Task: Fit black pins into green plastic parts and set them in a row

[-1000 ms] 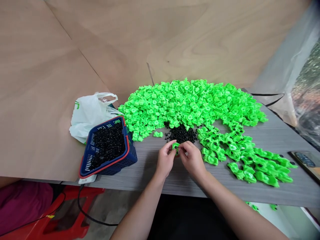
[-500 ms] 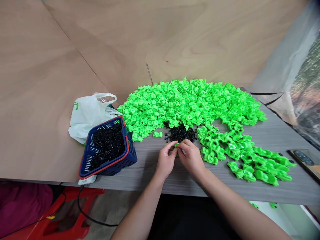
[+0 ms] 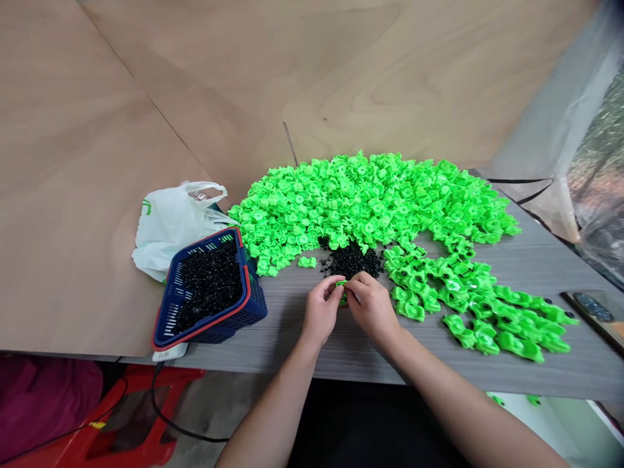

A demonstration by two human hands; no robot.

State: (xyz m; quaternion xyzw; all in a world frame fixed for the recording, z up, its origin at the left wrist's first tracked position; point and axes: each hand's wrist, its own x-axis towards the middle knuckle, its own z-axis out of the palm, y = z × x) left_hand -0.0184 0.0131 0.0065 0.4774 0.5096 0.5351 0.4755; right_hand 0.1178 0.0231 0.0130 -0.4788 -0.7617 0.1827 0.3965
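My left hand (image 3: 320, 311) and my right hand (image 3: 371, 304) meet over the front of the table, fingers closed around a small bright green plastic piece (image 3: 342, 290). Fingers cover most of that piece, so whether a black part is in it cannot be seen. Just beyond my fingertips lies a heap of small black plastic pins (image 3: 353, 260). Behind them rises a large pile of green plastic pieces (image 3: 370, 195). To the right of my right hand spread several green pieces with black parts in them (image 3: 482, 309). One lone green piece (image 3: 307, 262) rests left of the black heap.
A blue basket with a red rim (image 3: 248, 292), full of black pins, stands at the table's left edge. Behind it slumps a white plastic bag (image 3: 170, 221). A phone (image 3: 592, 309) lies at the right. Below left is a red stool (image 3: 146, 448). A plywood wall (image 3: 341, 78) backs the table.
My left hand has shifted very slightly left and down, with a little more of the green piece showing between the fingers. The piles look the same.
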